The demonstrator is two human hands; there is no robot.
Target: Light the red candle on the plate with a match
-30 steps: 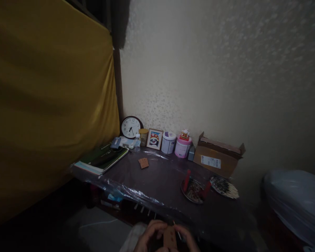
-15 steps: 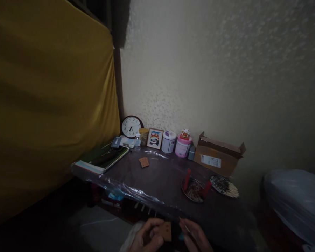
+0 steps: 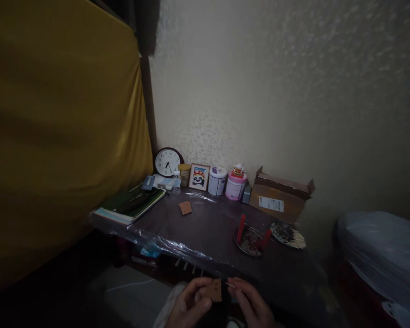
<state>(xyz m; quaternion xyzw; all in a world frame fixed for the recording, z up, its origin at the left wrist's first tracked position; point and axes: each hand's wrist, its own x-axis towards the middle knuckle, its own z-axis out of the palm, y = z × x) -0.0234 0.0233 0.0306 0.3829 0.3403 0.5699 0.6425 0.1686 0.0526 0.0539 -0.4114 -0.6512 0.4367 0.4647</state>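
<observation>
your left hand point(image 3: 187, 307) pinches the small brown card point(image 3: 214, 290) upright, its face turned right toward the thin stick point(image 3: 230, 285) that your right hand point(image 3: 251, 305) grips in closed fingertips, just apart.

1. Two hands at 6 o'clock: left hand point(image 3: 187, 307), right hand point(image 3: 251, 306).
2. Two brown cards: held card point(image 3: 214, 290), table card point(image 3: 185, 207) at its 11 o'clock.
3. One thin stick point(image 3: 230, 285).
4. Two red candles: left candle point(image 3: 241, 227), right candle point(image 3: 265, 238).
5. Two tubs: white tub point(image 3: 217, 181), pink tub point(image 3: 235, 187).
6. One clock point(image 3: 166, 162).
</observation>
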